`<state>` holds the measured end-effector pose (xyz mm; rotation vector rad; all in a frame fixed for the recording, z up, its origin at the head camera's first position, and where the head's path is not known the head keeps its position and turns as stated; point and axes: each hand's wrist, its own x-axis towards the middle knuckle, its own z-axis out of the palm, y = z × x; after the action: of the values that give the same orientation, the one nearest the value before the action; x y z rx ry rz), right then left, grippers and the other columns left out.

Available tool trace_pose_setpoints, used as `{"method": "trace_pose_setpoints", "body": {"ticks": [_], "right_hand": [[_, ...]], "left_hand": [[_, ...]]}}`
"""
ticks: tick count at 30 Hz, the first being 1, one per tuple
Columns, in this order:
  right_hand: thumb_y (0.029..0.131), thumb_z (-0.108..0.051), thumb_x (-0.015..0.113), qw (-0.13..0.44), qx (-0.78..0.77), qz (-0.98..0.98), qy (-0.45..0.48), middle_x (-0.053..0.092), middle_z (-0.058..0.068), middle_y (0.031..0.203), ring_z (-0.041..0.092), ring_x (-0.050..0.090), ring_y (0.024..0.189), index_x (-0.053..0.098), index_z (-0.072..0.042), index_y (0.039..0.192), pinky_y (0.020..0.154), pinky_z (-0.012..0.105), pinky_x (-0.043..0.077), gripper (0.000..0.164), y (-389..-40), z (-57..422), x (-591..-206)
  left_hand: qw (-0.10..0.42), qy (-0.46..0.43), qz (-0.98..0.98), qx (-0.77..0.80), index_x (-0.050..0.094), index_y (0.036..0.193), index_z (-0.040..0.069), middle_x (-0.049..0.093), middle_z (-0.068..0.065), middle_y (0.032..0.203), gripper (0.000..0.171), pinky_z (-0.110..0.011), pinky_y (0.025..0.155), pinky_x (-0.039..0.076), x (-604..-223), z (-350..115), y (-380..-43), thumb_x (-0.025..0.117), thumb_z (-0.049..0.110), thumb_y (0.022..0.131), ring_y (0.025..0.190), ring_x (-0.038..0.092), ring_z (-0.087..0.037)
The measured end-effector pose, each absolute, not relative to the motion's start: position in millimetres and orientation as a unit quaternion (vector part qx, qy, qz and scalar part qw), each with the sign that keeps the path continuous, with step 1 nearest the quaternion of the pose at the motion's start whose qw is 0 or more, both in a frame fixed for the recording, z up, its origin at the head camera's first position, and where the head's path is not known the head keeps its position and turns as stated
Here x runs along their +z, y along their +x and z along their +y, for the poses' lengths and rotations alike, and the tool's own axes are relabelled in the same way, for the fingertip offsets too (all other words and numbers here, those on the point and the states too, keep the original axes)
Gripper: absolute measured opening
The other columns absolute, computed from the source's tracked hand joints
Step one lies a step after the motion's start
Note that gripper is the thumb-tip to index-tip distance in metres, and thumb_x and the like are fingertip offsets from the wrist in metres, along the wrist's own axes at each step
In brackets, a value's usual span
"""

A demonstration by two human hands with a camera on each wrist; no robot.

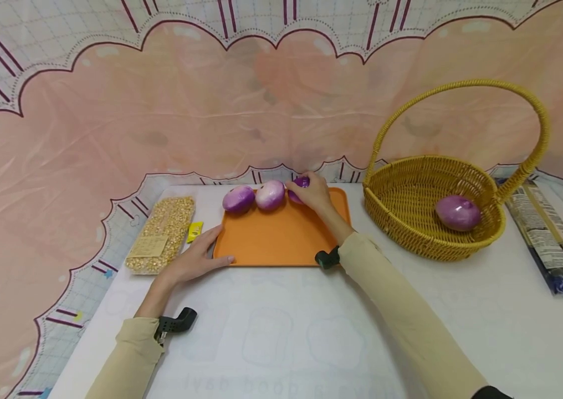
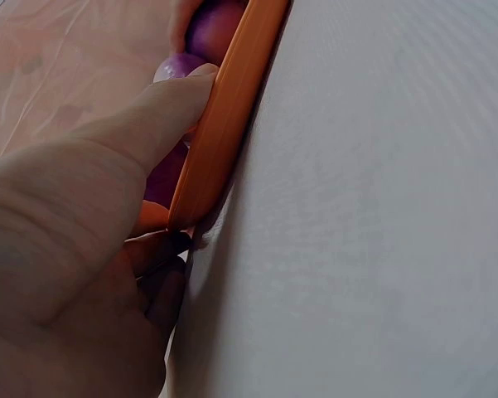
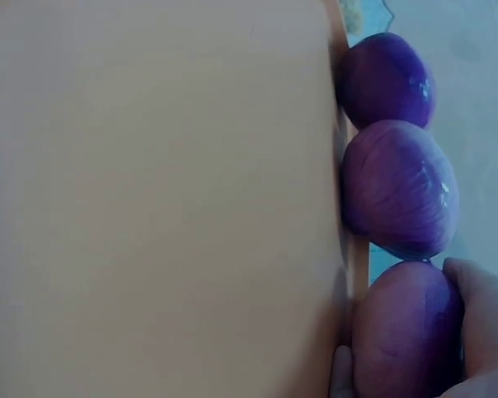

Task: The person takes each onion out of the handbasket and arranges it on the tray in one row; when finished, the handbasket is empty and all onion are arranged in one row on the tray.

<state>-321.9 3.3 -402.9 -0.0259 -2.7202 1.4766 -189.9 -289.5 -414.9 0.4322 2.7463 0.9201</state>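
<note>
My right hand [image 1: 313, 191] grips a red onion [image 3: 398, 340] at the back edge of the orange tray [image 1: 276, 238], thumb and fingers on opposite sides of it. Two more red onions, one paler [image 1: 270, 195] and one darker [image 1: 238, 199], sit in line to its left along that same edge. At the tray's front left corner rests my left hand [image 1: 199, 256]. Its thumb [image 2: 161, 112] stretches along the front rim, while the other fingers extend up the left side.
Right of the tray stands a yellow wicker basket [image 1: 401, 235] with a tall handle and one red onion [image 1: 457, 213] inside. A bag of corn kernels [image 1: 164, 227] and a small yellow packet [image 1: 194, 231] lie on the left. Beyond the basket is a dark printed package [image 1: 551, 238].
</note>
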Motion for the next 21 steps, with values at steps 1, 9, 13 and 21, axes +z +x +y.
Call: {"method": "trace_pose_setpoints", "body": {"ticks": [1, 9, 13, 21], "right_hand": [[0.087, -0.046, 0.067, 0.021, 0.479, -0.878, -0.01, 0.054, 0.016, 0.134, 0.032, 0.049, 0.126, 0.055, -0.007, 0.128, 0.108, 0.044, 0.045, 0.059, -322.1, 3.3, -402.8], [0.087, -0.046, 0.066, 0.015, 0.484, -0.875, -0.004, 0.054, 0.016, 0.135, 0.032, 0.05, 0.126, 0.053, -0.007, 0.129, 0.109, 0.044, 0.045, 0.059, -321.3, 2.6, -403.9], [0.087, -0.046, 0.067, 0.022, 0.48, -0.877, -0.002, 0.054, 0.017, 0.135, 0.033, 0.049, 0.126, 0.054, -0.005, 0.129, 0.109, 0.045, 0.044, 0.06, -321.0, 1.1, -404.6], [0.086, -0.047, 0.067, 0.034, 0.478, -0.878, -0.002, 0.055, 0.019, 0.132, 0.033, 0.051, 0.122, 0.055, -0.005, 0.126, 0.106, 0.044, 0.046, 0.059, -318.7, -0.8, -403.0]], "left_hand": [[0.106, 0.147, 0.932, 0.313, 0.013, 0.155, 0.0, 0.015, -0.023, 0.161, 0.096, -0.059, 0.121, 0.013, -414.7, -289.6, -189.9, 0.067, 0.045, 0.089, 0.149, 0.013, -0.042], [0.107, 0.147, 0.932, 0.314, 0.014, 0.154, -0.001, 0.015, -0.024, 0.161, 0.096, -0.059, 0.12, 0.013, -413.9, -289.6, -189.3, 0.067, 0.045, 0.089, 0.149, 0.013, -0.042], [0.108, 0.145, 0.932, 0.314, 0.014, 0.155, 0.0, 0.014, -0.023, 0.161, 0.096, -0.059, 0.12, 0.013, -413.4, -289.2, -188.8, 0.067, 0.045, 0.089, 0.149, 0.013, -0.042], [0.105, 0.146, 0.933, 0.313, 0.014, 0.155, 0.0, 0.015, -0.024, 0.161, 0.096, -0.059, 0.12, 0.014, -414.0, -289.5, -188.6, 0.067, 0.045, 0.089, 0.149, 0.013, -0.042]]}}
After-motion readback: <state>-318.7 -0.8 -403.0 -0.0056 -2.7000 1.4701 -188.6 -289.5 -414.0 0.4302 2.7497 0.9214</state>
